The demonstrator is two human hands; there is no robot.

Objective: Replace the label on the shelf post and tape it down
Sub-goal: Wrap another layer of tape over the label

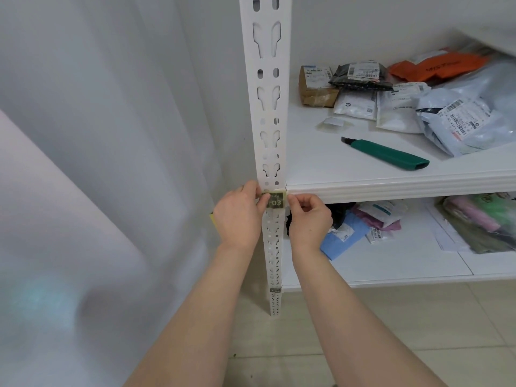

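A white slotted shelf post (268, 107) runs down the middle of the view. A dark label reading 03 (276, 201) sits on it at the level of the upper shelf edge, under a strip of clear tape. My left hand (240, 216) is at the label's left side, its thumb pressing on the label's left edge. My right hand (308, 216) is at the right side, fingers curled, pinching the tape end beside the post. A second small label (275, 290) sits lower on the post.
On the upper shelf (391, 188) lie a green utility knife (388, 154), a roll of clear tape (333, 124) and several parcels (405, 101). The lower shelf (391, 263) holds more bags. A white curtain (111, 135) hangs left; tiled floor lies below.
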